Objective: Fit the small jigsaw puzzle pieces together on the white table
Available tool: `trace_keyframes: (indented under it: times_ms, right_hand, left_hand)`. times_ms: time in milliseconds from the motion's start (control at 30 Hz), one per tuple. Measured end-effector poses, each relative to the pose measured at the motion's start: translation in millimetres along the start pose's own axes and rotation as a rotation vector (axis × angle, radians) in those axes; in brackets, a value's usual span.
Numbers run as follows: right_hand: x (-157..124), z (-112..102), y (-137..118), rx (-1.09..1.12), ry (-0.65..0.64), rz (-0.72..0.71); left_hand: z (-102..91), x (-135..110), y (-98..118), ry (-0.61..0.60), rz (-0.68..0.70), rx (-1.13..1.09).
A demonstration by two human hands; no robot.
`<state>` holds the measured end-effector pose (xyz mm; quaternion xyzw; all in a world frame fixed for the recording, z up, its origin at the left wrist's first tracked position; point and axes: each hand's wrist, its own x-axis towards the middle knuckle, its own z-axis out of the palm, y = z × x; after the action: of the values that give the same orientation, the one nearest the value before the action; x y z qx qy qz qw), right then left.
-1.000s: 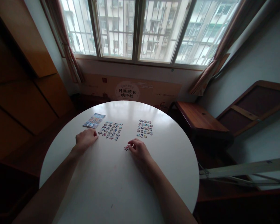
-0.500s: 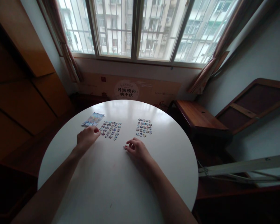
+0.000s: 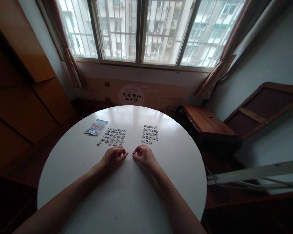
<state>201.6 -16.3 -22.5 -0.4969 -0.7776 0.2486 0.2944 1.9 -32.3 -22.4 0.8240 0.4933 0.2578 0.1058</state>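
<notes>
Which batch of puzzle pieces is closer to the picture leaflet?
The left batch, just right of the leaflet and beyond the left hand; the other batch lies farther right, beyond the right hand.

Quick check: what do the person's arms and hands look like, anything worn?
The left arm and right arm are bare where visible, with no sleeve, watch or bracelet. The left hand and right hand wear no gloves. No markings show; a thin ring would be hard to tell.

Left hand: underside hidden, can't tell if its fingers hold anything. Single piece partly covered by right hand. Puzzle rows beyond left fingers: prints too small. Leaflet farther left: wording unreadable. Forearms cut off nearside.
</notes>
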Motion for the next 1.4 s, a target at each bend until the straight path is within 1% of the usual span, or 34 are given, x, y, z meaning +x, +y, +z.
trace_keyframes:
  times_ms: [133, 167, 233, 300, 367, 400, 500, 633, 733, 833, 933, 1033, 1167, 1267, 1367, 1400]
  right_hand:
    - [4, -4, 5, 0.169, 0.042, 0.035]
    - [5, -8, 8, 0.194, 0.093, 0.043]
    - [7, -19, 18, 0.198, 0.255, 0.097]
    - [8, -31, 32, 0.166, 0.435, 0.227]
    - [7, -41, 46, 0.111, 0.534, 0.358]
    - [7, -44, 52, 0.086, 0.547, 0.41]
    - [5, -47, 58, 0.005, 0.509, 0.476]
    - [5, -44, 53, -0.162, 0.486, 0.491]
    - [6, -43, 52, -0.186, 0.507, 0.479]
    - [5, -42, 54, -0.209, 0.477, 0.457]
    - [5, -40, 57, -0.267, 0.46, 0.412]
    - [4, -37, 58, -0.303, 0.483, 0.361]
    - [4, -37, 56, -0.314, 0.502, 0.35]
    - [5, -37, 49, -0.27, 0.502, 0.351]
    - [6, -33, 38, -0.173, 0.433, 0.254]
    - [6, -30, 34, -0.127, 0.377, 0.202]
  left_hand:
    - [2.4, -1, -3, -0.014, -0.004, -0.008]
    - [2.4, -1, -3, -0.018, -0.003, -0.01]
    - [2.6, -2, -4, -0.022, -0.002, -0.011]
    - [3.0, -2, -5, -0.023, -0.001, -0.011]
    - [3.5, -2, -5, -0.023, 0.003, -0.013]
    - [3.8, -2, -5, -0.024, 0.004, -0.015]
    - [4.4, -2, -5, -0.018, -0.007, -0.018]
    - [5.0, -2, -6, -0.018, -0.036, -0.012]
    - [4.7, -3, -6, -0.021, -0.048, -0.015]
    - [3.9, -3, -5, -0.022, -0.052, -0.02]
    - [3.4, -3, -4, -0.022, -0.054, -0.02]
    - [3.3, -3, -3, -0.017, -0.058, -0.019]
    - [3.1, -3, -3, -0.018, -0.068, -0.025]
    - [2.3, -3, -2, -0.032, -0.079, -0.04]
    - [1.2, -2, 0, -0.052, -0.095, -0.057]
    - [0.9, -2, 1, -0.058, -0.102, -0.062]
